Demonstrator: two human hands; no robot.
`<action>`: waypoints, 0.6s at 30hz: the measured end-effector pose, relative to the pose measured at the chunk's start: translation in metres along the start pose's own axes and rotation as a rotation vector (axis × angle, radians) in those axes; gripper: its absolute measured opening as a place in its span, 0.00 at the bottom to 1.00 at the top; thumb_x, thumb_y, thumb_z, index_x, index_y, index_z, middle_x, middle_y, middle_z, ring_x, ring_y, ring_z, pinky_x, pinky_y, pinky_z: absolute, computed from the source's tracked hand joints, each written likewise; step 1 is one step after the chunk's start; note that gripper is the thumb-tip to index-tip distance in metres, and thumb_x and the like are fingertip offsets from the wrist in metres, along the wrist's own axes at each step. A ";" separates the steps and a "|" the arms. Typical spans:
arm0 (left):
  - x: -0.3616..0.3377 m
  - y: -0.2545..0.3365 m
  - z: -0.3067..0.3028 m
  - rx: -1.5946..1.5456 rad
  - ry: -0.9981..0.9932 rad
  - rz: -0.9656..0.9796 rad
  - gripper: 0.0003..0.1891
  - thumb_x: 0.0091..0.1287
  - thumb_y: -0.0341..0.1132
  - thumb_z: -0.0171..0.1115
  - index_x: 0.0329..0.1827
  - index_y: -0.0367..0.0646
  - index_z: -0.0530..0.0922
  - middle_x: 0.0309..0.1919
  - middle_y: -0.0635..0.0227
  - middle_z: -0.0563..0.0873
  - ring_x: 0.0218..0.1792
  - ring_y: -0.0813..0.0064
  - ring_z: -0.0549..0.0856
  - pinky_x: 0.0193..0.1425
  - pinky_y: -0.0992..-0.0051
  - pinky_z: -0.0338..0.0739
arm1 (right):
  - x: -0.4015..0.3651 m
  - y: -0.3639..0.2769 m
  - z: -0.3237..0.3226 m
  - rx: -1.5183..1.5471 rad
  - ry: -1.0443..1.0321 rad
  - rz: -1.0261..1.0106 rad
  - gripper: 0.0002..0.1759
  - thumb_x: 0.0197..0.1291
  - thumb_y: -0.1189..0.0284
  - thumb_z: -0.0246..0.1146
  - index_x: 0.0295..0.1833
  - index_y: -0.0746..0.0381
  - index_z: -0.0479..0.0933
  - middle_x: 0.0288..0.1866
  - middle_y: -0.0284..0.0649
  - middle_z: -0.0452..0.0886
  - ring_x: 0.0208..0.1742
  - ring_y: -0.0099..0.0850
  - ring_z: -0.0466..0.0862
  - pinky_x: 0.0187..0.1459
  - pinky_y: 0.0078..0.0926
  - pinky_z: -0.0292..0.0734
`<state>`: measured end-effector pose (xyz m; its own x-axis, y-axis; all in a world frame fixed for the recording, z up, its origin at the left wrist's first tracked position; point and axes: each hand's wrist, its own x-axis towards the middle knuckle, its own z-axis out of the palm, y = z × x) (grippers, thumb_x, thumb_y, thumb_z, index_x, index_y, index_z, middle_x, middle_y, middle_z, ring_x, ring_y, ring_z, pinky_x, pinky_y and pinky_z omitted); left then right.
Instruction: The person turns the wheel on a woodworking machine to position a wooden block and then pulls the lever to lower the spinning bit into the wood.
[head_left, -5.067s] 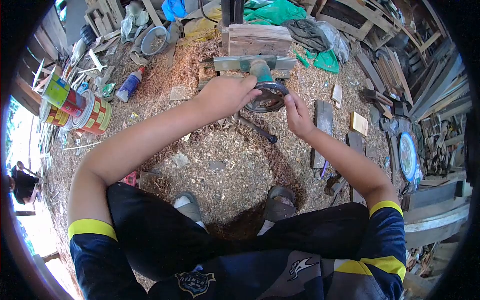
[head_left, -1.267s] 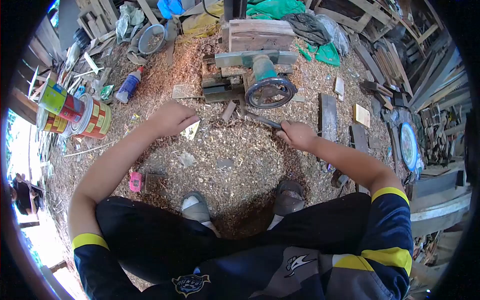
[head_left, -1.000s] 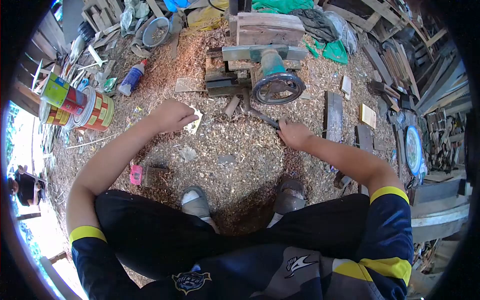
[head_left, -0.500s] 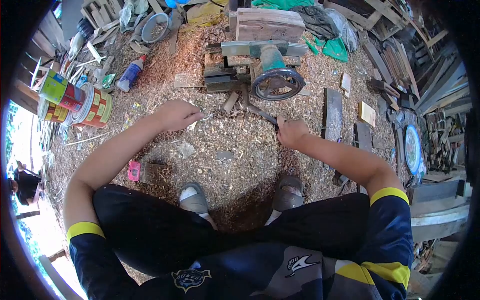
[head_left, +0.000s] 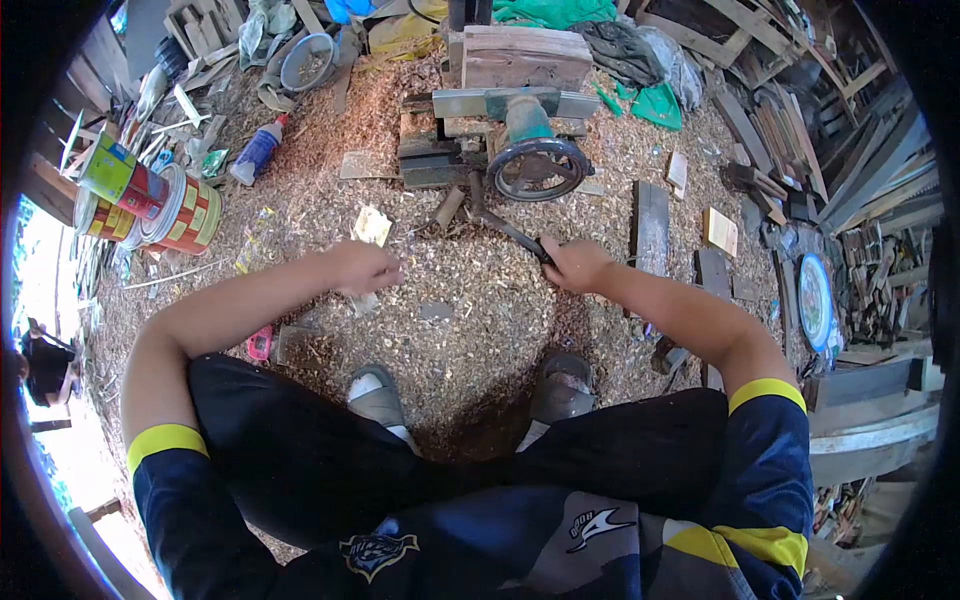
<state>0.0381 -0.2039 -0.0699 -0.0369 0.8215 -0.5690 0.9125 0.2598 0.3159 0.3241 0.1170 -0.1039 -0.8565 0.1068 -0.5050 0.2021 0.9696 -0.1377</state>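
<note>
My right hand (head_left: 577,266) is closed round the dark grip of a long-handled tool (head_left: 512,234). The tool slants up and left over the wood chips, its narrow head end near a short wood offcut (head_left: 450,208). To the left, my left hand (head_left: 362,268) is slightly blurred above the chips, its fingers curled in. Whatever it may hold is hidden. Just beyond that hand lies a pale yellowish scrap (head_left: 372,226). Ahead stands a vise-like machine with a round handwheel (head_left: 540,169) and a thick wood block (head_left: 527,56) on top.
Stacked paint cans (head_left: 182,210) and a blue bottle (head_left: 259,150) stand or lie at the left. A pink tape measure (head_left: 260,343) is near my left knee. Dark planks (head_left: 650,225) and a round clock-like disc (head_left: 815,302) are at the right. Wood shavings cover the ground.
My left hand has moved down and slightly closer to me, uncovering the pale scrap. My right hand keeps its hold on the tool. The whole view has shifted slightly.
</note>
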 end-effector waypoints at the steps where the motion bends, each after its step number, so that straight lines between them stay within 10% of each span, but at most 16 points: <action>1: -0.004 0.000 0.011 0.060 -0.077 0.055 0.23 0.81 0.56 0.53 0.51 0.47 0.86 0.40 0.52 0.90 0.44 0.48 0.90 0.52 0.49 0.83 | -0.003 0.005 0.000 0.000 0.002 -0.001 0.30 0.75 0.54 0.57 0.74 0.59 0.62 0.36 0.52 0.88 0.37 0.57 0.89 0.41 0.58 0.82; 7: -0.012 0.019 0.009 0.225 -0.212 0.227 0.21 0.82 0.53 0.53 0.47 0.46 0.85 0.38 0.56 0.87 0.41 0.53 0.88 0.49 0.51 0.83 | -0.018 0.020 0.002 0.231 0.295 -0.029 0.20 0.78 0.56 0.56 0.65 0.58 0.71 0.37 0.53 0.87 0.39 0.56 0.89 0.41 0.56 0.81; 9: -0.006 0.034 -0.017 0.073 -0.028 0.156 0.21 0.82 0.52 0.52 0.45 0.44 0.83 0.38 0.56 0.86 0.41 0.51 0.87 0.49 0.50 0.82 | -0.017 0.022 -0.001 0.504 0.724 0.031 0.15 0.81 0.60 0.54 0.59 0.60 0.75 0.36 0.53 0.87 0.38 0.56 0.88 0.40 0.53 0.80; 14: 0.011 0.088 -0.105 -0.195 0.788 0.285 0.17 0.81 0.47 0.55 0.50 0.40 0.76 0.37 0.52 0.85 0.43 0.47 0.87 0.48 0.53 0.80 | -0.014 0.006 -0.060 1.017 1.034 -0.195 0.18 0.87 0.62 0.47 0.60 0.65 0.76 0.49 0.41 0.81 0.50 0.30 0.79 0.55 0.31 0.75; 18: 0.030 0.132 -0.142 -0.125 0.924 0.304 0.16 0.83 0.46 0.54 0.55 0.40 0.72 0.38 0.48 0.87 0.41 0.44 0.89 0.44 0.49 0.80 | 0.004 -0.034 -0.086 1.254 0.989 -0.331 0.24 0.89 0.55 0.44 0.62 0.64 0.76 0.54 0.38 0.84 0.55 0.29 0.82 0.61 0.29 0.76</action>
<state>0.1000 -0.0724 0.0626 -0.1603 0.9224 0.3515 0.8881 -0.0207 0.4592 0.2729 0.1038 -0.0281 -0.7924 0.5129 0.3303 -0.2272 0.2543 -0.9400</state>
